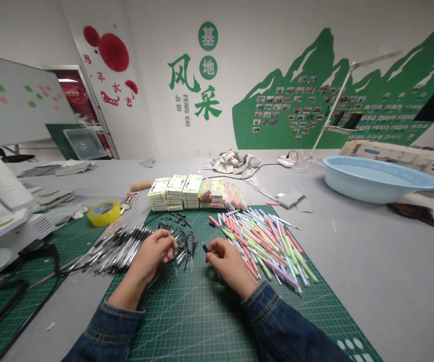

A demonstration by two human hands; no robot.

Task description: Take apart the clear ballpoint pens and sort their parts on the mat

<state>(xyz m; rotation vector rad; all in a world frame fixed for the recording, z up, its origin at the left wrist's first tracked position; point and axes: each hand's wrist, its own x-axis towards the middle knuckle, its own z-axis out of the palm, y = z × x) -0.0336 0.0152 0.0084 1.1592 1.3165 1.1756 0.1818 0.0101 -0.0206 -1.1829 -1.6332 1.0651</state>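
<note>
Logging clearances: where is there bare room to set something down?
Bare mat lies between the sleeves, nearer than the left hand and right hand. Gray tabletop is open between mat and blue basin. Crowded: around the hands, with clear pens left, black parts midway, colored pens right and boxes beyond.

The green mat (202,322) lay bare toward its near edge, open to a low pass. Farther in, clear pens (126,249) walled the left, coloured pens (265,241) the right, and stacked boxes (177,191) the back.
</note>
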